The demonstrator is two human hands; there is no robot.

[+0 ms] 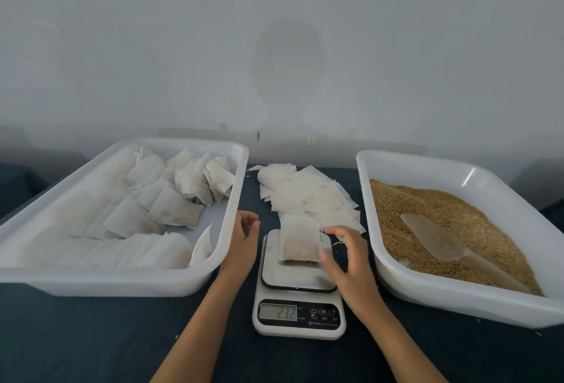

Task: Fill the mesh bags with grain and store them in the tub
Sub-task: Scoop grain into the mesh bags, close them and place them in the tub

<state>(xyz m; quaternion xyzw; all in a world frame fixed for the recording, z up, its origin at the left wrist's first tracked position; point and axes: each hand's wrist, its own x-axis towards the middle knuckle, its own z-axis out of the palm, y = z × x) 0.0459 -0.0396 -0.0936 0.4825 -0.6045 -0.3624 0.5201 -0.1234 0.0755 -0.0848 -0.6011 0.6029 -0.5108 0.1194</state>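
Note:
A filled white mesh bag (299, 240) lies on the plate of a small kitchen scale (298, 288), grain showing brown in its lower half. My right hand (346, 260) hovers at the bag's right edge, fingers spread, fingertips near its drawstring; I cannot tell if they touch. My left hand (244, 237) is left of the scale, fingers loosely curled, holding nothing. The white tub (227, 230) on the left holds several filled bags (171, 205). The white tub (427, 291) on the right holds brown grain (433, 208) with a clear scoop (439, 237) lying in it.
A loose pile of flat empty mesh bags (308, 196) lies on the dark table (91, 340) behind the scale, between the two tubs. The scale's display (278, 312) is lit. A pale wall rises right behind the table.

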